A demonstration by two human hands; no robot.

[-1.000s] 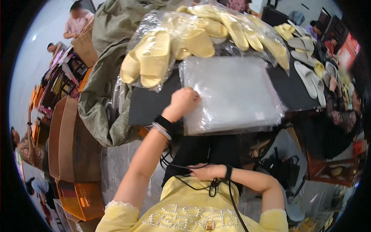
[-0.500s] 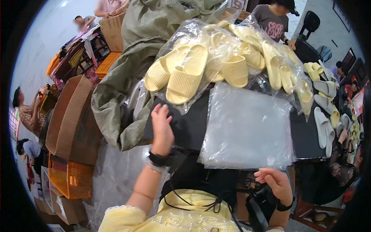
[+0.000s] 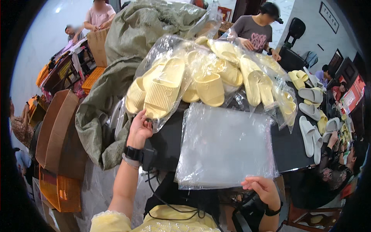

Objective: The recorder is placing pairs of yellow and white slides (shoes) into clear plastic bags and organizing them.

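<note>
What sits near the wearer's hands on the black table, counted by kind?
Stack of flat clear bags: 1
Big clear bag of yellow slippers: 1
Olive-green sack: 1
Total: 3

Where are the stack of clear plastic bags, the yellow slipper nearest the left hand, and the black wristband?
stack of clear plastic bags [image 3: 226, 149], head view, middle of top sheet
yellow slipper [image 3: 164, 91], head view, ribbed strap
black wristband [image 3: 133, 153], head view, band on left wrist

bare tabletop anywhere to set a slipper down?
Two dark patches: between the left hand and the stack of clear bags, and right of that stack before the white slippers. Crowded farther back: the plastic-wrapped pile of yellow slippers covers it.
</note>
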